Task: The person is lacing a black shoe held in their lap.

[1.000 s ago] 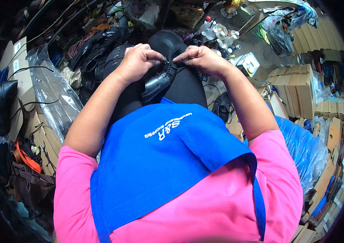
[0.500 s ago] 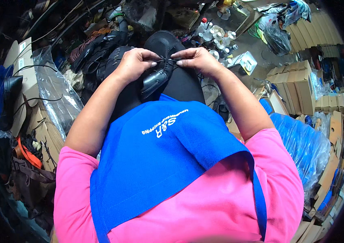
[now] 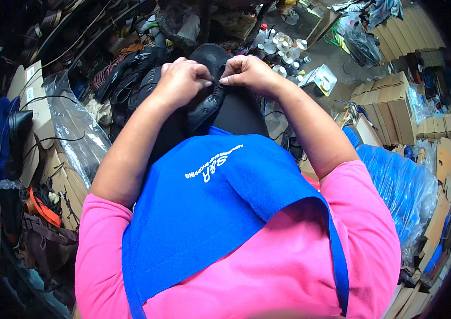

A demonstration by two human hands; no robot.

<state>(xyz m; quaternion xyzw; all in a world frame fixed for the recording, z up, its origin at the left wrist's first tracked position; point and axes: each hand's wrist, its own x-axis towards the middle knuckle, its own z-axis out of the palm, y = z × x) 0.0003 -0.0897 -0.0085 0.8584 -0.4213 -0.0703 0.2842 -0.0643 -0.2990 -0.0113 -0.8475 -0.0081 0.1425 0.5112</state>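
A black leather shoe (image 3: 204, 110) rests on my lap between my thighs, its toe pointing away from me. A line of stitching runs around its upper. My left hand (image 3: 184, 80) is closed in a pinch over the left side of the shoe, thumb and forefinger at the seam. Just across from it, my right hand (image 3: 249, 74) pinches at the same seam from the right. The fingertips of both hands nearly meet. Between them a thin dark thread barely shows; the fingers hide most of it.
Several bottles (image 3: 284, 50) stand on the floor ahead, with a white container (image 3: 321, 80) beside them. To the right are cardboard boxes (image 3: 385, 109) and a plastic-wrapped blue bundle (image 3: 393, 186). Clear plastic sheeting (image 3: 77, 125) and black shoe parts (image 3: 122, 80) lie to the left.
My hands have come closer together and down onto the shoe's seam. The thread stretched between them is now mostly hidden. My left hand has turned more knuckles-up.
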